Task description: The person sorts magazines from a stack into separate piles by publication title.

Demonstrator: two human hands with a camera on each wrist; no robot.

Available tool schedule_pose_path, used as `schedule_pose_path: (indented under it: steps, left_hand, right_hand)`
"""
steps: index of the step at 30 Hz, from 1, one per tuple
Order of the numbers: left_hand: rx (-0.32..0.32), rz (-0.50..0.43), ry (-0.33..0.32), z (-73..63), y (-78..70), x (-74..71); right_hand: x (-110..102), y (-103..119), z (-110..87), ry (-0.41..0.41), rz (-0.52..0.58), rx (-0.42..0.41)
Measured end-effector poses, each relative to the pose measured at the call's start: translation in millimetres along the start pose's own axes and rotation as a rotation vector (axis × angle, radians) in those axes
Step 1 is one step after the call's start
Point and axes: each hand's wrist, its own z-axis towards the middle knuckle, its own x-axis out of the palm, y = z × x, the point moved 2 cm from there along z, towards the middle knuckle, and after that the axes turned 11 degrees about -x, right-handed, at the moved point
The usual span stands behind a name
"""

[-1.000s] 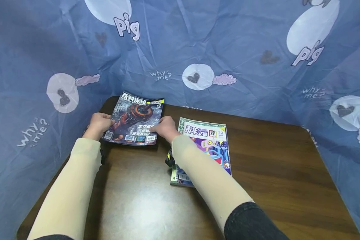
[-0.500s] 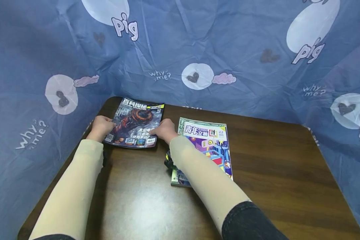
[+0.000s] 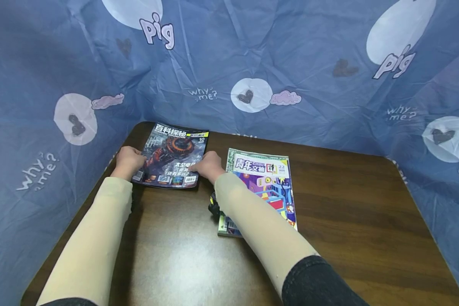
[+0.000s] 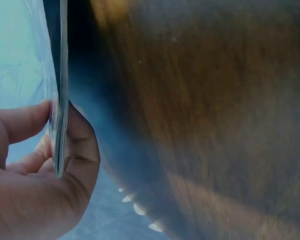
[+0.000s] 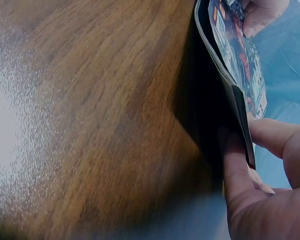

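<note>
A dark-covered magazine with white Chinese lettering lies at the table's far left corner. My left hand pinches its left edge, thumb on the cover and fingers beneath, as the left wrist view shows with the magazine's edge between them. On the opposite edge, my right hand pinches it the same way. The right wrist view has the magazine bowed a little, with a dark shadow under it. To the right, a colourful magazine lies on top of a green-edged one, partly hidden by my right forearm.
The brown wooden table has rounded corners and fills the lower view. Blue printed cloth hangs behind it and along both sides, close to the far edge. A bright glare spot lies on the near tabletop.
Over the last second the dark magazine has come down slightly and its far edge lies flatter against the table. Both hands have kept hold of it. The other magazines stayed put.
</note>
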Motion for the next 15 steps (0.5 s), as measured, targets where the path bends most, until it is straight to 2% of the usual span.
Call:
schedule_pose_path:
  steps: [7, 15]
  left_hand:
    - [0.002, 0.035, -0.005, -6.7, 0.0, -0.4]
    - [0.015, 0.082, -0.017, -2.1, 6.5, 0.5]
  right_hand:
    - [-1.9, 0.3, -2.9, 0.004, 0.000, -0.012]
    - [-5.7, 7.4, -5.0, 0.061, -0.040, 0.009]
